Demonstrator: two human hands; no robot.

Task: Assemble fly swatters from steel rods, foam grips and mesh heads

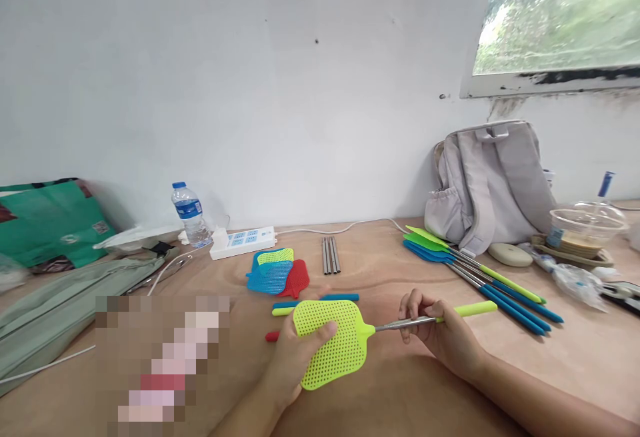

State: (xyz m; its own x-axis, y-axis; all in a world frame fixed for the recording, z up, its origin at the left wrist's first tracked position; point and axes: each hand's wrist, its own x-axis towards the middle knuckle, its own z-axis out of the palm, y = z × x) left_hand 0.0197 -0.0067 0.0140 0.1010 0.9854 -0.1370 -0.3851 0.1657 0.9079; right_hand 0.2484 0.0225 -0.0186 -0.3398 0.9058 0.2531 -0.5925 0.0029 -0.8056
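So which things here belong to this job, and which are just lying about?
Seemingly part of the job:
yellow-green swatter, in the left hand and right hand
loose swatter heads
metal tubes
loose handles
whole swatters

Seemingly just lying about:
water bottle
power strip
backpack
drink cup
green bag

The table (600,350) bears swatter heads (blue, yellow-green, red) (273,277) and metal tubes (329,256).

"What is the swatter head (344,347) made of?"
"Perforated plastic, while its rod (393,326) looks like smooth, shiny metal."
"And the loose tubes (329,257)?"
"Bare metal too, glossy. The backpack (513,187) is matt cloth; the bottle (190,210), clear glossy plastic."
"And the table (380,257)?"
"Faintly glossy, slightly rippled."
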